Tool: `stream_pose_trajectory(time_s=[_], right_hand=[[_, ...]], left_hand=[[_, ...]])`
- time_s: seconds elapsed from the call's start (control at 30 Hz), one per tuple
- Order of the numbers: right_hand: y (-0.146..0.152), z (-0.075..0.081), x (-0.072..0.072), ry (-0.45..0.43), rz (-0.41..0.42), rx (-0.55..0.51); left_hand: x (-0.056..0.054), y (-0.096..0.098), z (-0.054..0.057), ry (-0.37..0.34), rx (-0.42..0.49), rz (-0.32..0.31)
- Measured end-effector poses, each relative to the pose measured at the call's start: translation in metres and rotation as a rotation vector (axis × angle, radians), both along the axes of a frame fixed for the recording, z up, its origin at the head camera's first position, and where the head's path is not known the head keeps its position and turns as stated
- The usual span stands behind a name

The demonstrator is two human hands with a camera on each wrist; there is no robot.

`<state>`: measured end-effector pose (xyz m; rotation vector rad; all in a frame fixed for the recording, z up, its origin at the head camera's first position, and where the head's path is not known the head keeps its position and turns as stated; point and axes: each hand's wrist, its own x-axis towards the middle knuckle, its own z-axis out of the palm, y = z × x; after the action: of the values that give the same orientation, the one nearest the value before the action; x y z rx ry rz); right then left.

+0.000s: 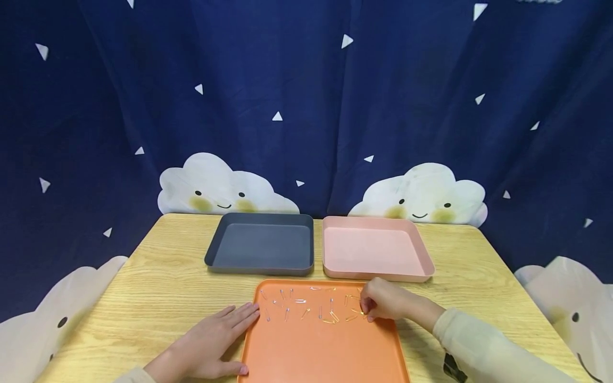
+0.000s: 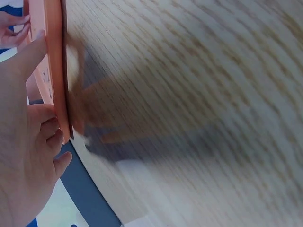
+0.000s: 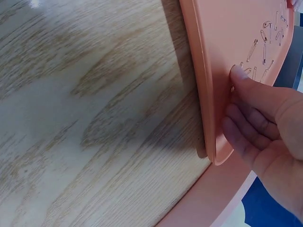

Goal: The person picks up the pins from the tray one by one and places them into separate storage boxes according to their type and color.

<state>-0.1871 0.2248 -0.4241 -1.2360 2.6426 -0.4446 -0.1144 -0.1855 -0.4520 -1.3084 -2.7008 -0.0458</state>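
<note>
Many small safety pins, some silver point(image 1: 300, 301) and some gold point(image 1: 329, 321), lie scattered across the far part of an orange tray point(image 1: 316, 354). My left hand point(image 1: 215, 338) rests at the tray's left edge with its fingers spread, touching the rim. Over the tray's far right part, my right hand point(image 1: 383, 299) reaches down among the gold pins, thumb and fingers bent. In the right wrist view, the thumb point(image 3: 255, 90) is close above the pins; whether a pin is between the fingertips cannot be made out.
Behind the orange tray stand a dark grey tray point(image 1: 263, 244) on the left and a pink tray point(image 1: 375, 247) on the right, side by side. All are on a wooden table point(image 1: 158, 266). A dark blue curtain point(image 1: 306, 69) hangs behind it.
</note>
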Motion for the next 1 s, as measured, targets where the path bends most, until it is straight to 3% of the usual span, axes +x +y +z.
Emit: stream_pose_trajectory(time_s=[0.3,0.57,1.0], right_hand=[[0.0033,-0.0047,0.003,0.074,0.066,0.014],[0.0051,-0.0068,0.0075,0.096,0.07,0.049],[0.0072,-0.0007,0.0036,-0.055,-0.007,-0.149]], left_hand=[[0.0004,-0.0001,-0.0012,-0.003,-0.02,0.004],[-0.0009,-0.0002,0.0005,-0.036,-0.032,0.007],[-0.0012,-0.0011,-0.0004,-0.028,-0.019,0.008]])
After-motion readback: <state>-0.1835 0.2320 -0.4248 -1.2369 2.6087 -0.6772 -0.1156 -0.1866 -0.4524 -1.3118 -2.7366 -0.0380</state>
